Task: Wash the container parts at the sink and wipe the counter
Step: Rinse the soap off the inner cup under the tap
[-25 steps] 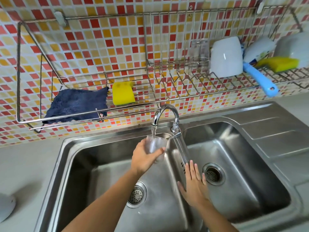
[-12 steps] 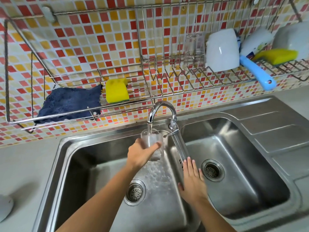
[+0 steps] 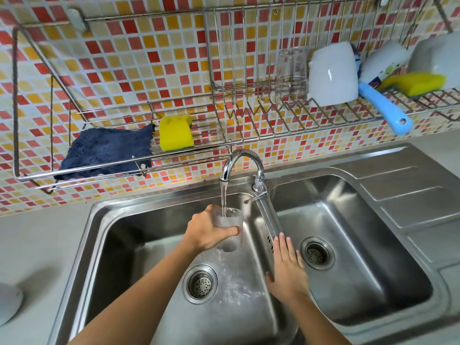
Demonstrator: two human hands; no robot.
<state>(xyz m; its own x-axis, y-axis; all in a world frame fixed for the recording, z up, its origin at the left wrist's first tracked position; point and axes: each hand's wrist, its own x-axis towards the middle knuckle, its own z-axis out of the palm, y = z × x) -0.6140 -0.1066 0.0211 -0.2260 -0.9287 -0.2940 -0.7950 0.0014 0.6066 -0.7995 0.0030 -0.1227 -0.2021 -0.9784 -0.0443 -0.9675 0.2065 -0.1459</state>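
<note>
Left hand grips a clear, frosted cup upright under the faucet stream. Right hand rests open and flat on the sink divider.

Clear cup: see-through plastic, upright, mouth up, right under the running faucet, water pouring in.
Position: above the left sink basin, just back of its drain.
Grip: left hand wrapped around its side.
Surface: grey, left of the sink.
</note>
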